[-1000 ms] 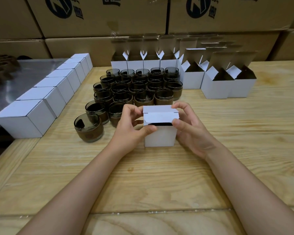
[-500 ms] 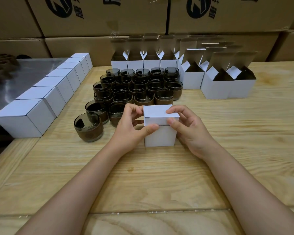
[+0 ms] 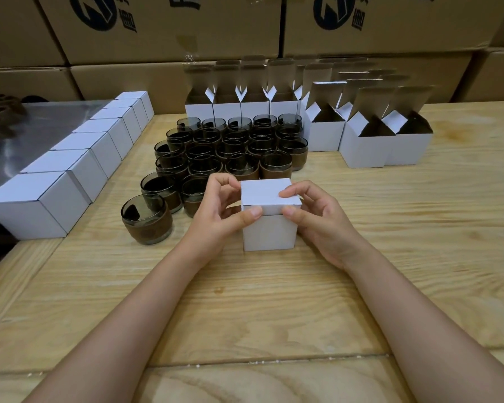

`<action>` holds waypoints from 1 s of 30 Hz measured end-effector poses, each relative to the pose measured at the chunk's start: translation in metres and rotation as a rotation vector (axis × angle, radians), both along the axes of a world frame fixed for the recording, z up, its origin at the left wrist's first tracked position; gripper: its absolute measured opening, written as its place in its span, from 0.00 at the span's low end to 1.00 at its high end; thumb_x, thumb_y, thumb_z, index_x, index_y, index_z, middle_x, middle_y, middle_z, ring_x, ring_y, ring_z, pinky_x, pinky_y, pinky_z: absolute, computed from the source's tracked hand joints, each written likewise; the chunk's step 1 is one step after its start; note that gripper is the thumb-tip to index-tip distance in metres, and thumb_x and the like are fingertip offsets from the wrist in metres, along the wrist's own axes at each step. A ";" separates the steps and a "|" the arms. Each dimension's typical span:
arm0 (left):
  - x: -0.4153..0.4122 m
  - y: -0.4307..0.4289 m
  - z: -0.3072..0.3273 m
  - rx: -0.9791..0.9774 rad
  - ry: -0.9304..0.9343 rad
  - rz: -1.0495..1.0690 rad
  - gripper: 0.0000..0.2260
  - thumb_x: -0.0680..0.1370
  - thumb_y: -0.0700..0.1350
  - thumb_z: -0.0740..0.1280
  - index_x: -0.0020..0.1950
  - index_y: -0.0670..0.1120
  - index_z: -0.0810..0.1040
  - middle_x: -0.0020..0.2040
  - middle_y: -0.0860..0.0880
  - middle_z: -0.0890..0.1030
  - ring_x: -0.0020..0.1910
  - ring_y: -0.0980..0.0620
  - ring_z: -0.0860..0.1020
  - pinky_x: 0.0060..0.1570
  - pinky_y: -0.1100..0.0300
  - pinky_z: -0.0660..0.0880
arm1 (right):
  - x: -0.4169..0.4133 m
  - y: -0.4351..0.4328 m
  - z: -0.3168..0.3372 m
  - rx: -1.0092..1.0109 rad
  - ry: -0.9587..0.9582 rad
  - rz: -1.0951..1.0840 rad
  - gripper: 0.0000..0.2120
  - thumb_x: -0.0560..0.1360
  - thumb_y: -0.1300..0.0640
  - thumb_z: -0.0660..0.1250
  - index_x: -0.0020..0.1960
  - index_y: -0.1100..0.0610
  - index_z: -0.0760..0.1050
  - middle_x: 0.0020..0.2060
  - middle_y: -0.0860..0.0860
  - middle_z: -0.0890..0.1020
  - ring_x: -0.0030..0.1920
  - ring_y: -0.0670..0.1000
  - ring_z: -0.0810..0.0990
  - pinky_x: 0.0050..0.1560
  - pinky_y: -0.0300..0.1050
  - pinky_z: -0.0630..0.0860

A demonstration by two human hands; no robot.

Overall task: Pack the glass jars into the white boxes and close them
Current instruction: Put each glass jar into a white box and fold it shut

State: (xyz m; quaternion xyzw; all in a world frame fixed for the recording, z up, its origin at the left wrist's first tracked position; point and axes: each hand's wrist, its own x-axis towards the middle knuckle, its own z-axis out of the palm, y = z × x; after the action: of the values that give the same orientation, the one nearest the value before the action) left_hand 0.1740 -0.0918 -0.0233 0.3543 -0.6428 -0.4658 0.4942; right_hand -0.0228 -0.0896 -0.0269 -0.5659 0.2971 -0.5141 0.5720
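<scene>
White box [image 3: 269, 228] upright, lid flat, both hands gripping.

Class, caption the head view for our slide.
Left hand and right hand grip a white box, lid down, glass jars behind.

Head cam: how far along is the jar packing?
Done: a row of closed boxes lines the table's left side. In hand: left hand and right hand pinch the centre box, lid folded down. Left: a large cluster of glass jars unpacked, and open boxes waiting behind them.
</scene>
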 end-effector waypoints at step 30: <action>-0.004 0.067 0.006 -1.166 -1.029 0.715 0.17 0.71 0.53 0.68 0.34 0.39 0.75 0.32 0.43 0.76 0.31 0.43 0.76 0.32 0.53 0.72 | -0.003 -0.007 -0.003 0.151 -0.037 -0.101 0.19 0.71 0.53 0.66 0.61 0.56 0.74 0.59 0.55 0.76 0.54 0.55 0.78 0.54 0.49 0.77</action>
State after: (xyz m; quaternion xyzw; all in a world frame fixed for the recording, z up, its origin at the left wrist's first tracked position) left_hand 0.1703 -0.0251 -0.0174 0.3920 -0.7738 0.3420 0.3615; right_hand -0.0262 -0.0961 -0.0295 -0.4959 0.3526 -0.5287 0.5917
